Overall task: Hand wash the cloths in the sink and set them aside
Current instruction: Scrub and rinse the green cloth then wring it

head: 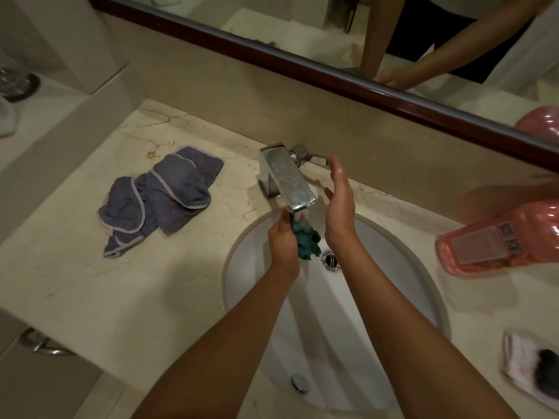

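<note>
A bunched teal cloth (307, 237) hangs over the white sink (393, 255), right under the chrome faucet (286, 176) spout where water runs. My left hand (282, 237) grips the cloth from its left side. My right hand (340, 204) is raised to the right of the spout, wet, fingers straight and pointing up, holding nothing, just below the faucet lever (313, 158). Several grey cloths with pale trim (160, 195) lie heaped on the marble counter (90, 282) left of the sink.
A pink bottle (502, 237) lies on its side on the counter right of the sink. A pale cloth with a dark object (535, 370) sits at the front right. The sink drain (331, 261) is open. A dark-framed mirror (302, 34) runs along the back wall.
</note>
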The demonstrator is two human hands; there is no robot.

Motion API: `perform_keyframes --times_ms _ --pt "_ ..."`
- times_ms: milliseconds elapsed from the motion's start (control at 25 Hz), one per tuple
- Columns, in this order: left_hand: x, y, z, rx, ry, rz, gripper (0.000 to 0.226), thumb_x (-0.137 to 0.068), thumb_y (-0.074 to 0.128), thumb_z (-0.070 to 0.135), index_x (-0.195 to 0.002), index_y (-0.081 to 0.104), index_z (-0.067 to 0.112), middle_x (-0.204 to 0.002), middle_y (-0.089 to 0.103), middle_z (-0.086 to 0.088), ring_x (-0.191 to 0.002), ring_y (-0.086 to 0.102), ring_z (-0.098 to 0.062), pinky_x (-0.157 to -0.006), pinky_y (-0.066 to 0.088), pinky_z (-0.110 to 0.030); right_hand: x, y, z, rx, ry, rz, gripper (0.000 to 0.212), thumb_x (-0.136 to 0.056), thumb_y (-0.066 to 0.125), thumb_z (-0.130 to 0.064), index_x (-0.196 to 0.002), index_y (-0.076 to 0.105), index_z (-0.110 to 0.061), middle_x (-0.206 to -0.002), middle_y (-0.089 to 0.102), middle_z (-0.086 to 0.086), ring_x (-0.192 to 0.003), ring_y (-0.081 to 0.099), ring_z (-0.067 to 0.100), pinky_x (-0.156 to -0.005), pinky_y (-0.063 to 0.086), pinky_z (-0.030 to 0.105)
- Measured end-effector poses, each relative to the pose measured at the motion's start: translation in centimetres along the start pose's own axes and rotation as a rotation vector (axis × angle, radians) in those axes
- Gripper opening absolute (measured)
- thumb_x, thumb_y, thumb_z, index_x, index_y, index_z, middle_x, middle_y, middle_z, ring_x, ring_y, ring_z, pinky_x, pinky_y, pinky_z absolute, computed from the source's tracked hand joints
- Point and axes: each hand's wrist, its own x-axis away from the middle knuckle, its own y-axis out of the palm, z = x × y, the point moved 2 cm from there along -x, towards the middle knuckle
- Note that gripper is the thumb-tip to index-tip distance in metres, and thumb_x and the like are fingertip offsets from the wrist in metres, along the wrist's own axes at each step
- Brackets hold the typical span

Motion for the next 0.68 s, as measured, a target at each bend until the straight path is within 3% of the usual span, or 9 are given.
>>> perform_keyframes --times_ms 40,120,240,360,560,680 --pt "0.1 0.1 0.1 -0.014 0.005 -0.006 0.042 -0.107 0.043 0.035 -0.106 0.069 0.003 -0.081 0.072 -0.006 -0.067 0.067 -0.016 -0.070 0.056 -0.031 -0.2 0.2 -0.2 0.005 0.004 -0.012 0.043 -0.108 0.030 -0.043 -0.142 0.053 -0.029 -0.148 0.049 -0.008 -0.133 0.045 0.007 -0.110 0.037 0.031" --pt "0.2 0.1 0.4 -0.024 0.008 0.002 0.040 -0.107 0.043 0.036 -0.098 0.071 0.009 -0.082 0.074 -0.003 -0.072 0.068 -0.017 -0.079 0.057 -0.035 -0.9 0.1 -0.7 0.045 -0.004 -0.007 0.043 -0.108 0.031 -0.041 -0.142 0.053 -0.025 -0.147 0.050 -0.004 -0.134 0.046 0.014 -0.113 0.039 0.038" --pt "0.2 -0.4 0.6 -0.027 0.018 0.025 0.040 -0.108 0.042 0.035 -0.104 0.071 0.007 -0.093 0.074 -0.009 -0.084 0.068 -0.023 -0.089 0.056 -0.040 -1.6 -0.1 -1.2 0.075 0.006 0.011 0.046 -0.107 0.033 -0.043 -0.138 0.058 -0.021 -0.139 0.056 0.000 -0.125 0.052 0.012 -0.108 0.043 0.039" --pt "0.4 -1.0 0.2 -0.056 0.038 0.042 0.043 -0.109 0.037 0.033 -0.097 0.071 0.010 -0.086 0.075 -0.006 -0.079 0.070 -0.020 -0.074 0.057 -0.031 0.0 0.5 -0.6 0.014 -0.009 0.025 0.046 -0.098 0.033 -0.050 -0.122 0.067 -0.029 -0.127 0.064 -0.003 -0.114 0.057 0.004 -0.094 0.046 0.026" --pt "2.4 -0.3 0.0 -0.058 0.046 0.041 0.045 -0.107 0.039 0.031 -0.082 0.069 0.010 -0.076 0.071 -0.008 -0.069 0.068 -0.018 -0.064 0.056 -0.028 2.4 -1.0 1.0 -0.100 0.050 0.041 0.039 -0.110 0.027 -0.036 -0.131 0.059 -0.030 -0.124 0.067 -0.009 -0.121 0.055 0.001 -0.101 0.045 0.028" --pt "4.5 0.5 0.5 -0.061 0.070 0.025 0.039 -0.106 0.044 0.029 -0.080 0.065 0.010 -0.075 0.068 -0.008 -0.070 0.067 -0.021 -0.067 0.058 -0.032 5.0 -2.4 1.2 -0.011 0.133 0.027 0.032 -0.108 0.032 -0.037 -0.122 0.062 -0.034 -0.126 0.066 -0.011 -0.121 0.055 0.001 -0.107 0.042 0.030"
